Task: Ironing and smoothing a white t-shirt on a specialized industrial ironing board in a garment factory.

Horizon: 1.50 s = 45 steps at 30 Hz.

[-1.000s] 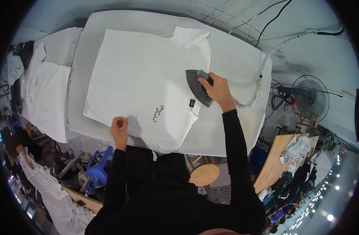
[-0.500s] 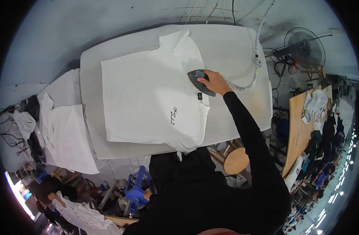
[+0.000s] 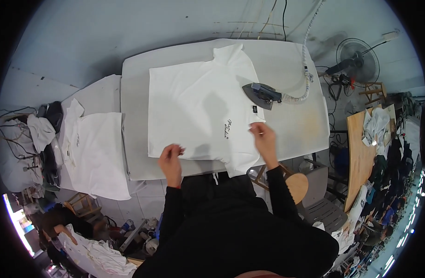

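A white T-shirt with small dark script on its chest lies spread on a padded ironing table, its collar toward the right. My left hand hovers by the shirt's near left edge, fingers loosely bent and nothing in them. Over the shirt's near right part, by the neck, is my right hand, its fingers loosely apart and slightly blurred; whether the fingertips touch cloth is unclear. A steam iron rests untouched at the far side of the collar, just beyond the dark neck label.
From the iron a wrapped hose runs up at the back right. Another white T-shirt lies on a lower surface at left. A round stool and grey chair stand near right. A fan stands behind; a person handles white cloth lower left.
My right hand has let go of the iron and come nearer along the shirt's neck. My left hand has risen from below the table to the shirt's near edge. The view has shifted.
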Each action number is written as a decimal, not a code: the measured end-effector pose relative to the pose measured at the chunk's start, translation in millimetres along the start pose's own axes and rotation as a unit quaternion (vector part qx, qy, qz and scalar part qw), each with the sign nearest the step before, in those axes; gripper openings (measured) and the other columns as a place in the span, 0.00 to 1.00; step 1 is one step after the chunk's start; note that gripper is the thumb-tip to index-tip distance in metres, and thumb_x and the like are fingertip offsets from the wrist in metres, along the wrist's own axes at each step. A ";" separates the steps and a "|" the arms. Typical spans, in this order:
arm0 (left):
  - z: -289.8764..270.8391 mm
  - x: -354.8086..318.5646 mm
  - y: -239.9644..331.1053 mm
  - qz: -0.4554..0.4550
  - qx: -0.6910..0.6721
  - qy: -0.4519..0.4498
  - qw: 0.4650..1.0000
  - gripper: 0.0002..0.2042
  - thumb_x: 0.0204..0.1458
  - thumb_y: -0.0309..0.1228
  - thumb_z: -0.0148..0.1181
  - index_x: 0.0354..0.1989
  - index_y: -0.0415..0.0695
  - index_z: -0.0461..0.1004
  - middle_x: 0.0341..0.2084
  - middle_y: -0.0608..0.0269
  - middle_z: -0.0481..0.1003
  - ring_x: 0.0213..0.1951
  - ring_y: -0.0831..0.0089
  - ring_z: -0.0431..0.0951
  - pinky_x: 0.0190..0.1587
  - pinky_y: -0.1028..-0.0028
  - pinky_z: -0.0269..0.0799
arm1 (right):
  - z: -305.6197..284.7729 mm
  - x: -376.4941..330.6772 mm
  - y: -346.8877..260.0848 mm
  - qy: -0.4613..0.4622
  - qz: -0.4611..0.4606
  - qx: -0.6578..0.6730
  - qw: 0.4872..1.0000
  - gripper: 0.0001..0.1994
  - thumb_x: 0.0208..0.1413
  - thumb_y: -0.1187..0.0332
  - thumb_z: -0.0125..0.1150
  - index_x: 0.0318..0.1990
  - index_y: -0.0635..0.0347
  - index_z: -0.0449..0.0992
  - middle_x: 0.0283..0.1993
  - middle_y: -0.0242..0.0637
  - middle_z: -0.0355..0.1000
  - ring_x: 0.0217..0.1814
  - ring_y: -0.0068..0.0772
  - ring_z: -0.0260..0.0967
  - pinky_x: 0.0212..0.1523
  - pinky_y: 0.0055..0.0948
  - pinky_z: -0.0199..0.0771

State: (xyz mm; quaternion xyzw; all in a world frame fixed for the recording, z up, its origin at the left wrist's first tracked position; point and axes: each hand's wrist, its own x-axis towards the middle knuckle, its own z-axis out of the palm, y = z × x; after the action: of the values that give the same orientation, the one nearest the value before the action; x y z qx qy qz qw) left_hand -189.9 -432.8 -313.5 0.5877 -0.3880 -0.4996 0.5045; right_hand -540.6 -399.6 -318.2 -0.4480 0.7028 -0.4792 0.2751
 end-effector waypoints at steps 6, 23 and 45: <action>1.4 -23.1 67.6 -0.132 -0.187 -0.223 0.947 0.08 0.69 0.22 0.64 0.51 0.33 0.83 0.45 0.52 0.86 0.49 0.65 0.88 0.55 0.66 0.85 | 105.4 -55.7 -151.2 -0.242 -0.099 0.110 0.959 0.12 0.66 0.71 0.73 0.55 0.60 0.87 0.42 0.41 0.83 0.41 0.31 0.81 0.41 0.29 0.80; -106.6 -54.8 100.1 -0.039 -0.212 -0.110 0.970 0.18 0.71 0.39 0.66 0.61 0.38 0.84 0.50 0.62 0.87 0.49 0.78 0.85 0.57 0.75 0.82 | 198.5 -98.3 -218.7 -0.200 -0.465 -0.052 0.861 0.02 0.69 0.79 0.63 0.42 0.67 0.80 0.45 0.46 0.76 0.44 0.50 0.78 0.40 0.41 0.80; -211.6 -110.7 -95.1 -0.014 0.350 0.136 0.927 0.11 0.69 0.34 0.55 0.42 0.40 0.80 0.31 0.45 0.82 0.38 0.40 0.83 0.40 0.49 0.80 | 141.7 -82.1 -159.0 -0.470 -0.235 -0.107 0.844 0.09 0.66 0.70 0.69 0.50 0.64 0.86 0.44 0.49 0.83 0.42 0.51 0.83 0.44 0.43 0.82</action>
State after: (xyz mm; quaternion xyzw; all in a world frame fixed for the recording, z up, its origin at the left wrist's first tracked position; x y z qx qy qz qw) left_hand -9.5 -265.1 -386.8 0.7947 -0.4575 -0.2546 0.3073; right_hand -330.0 -409.0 -230.5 -0.7983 0.4096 -0.1834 0.4017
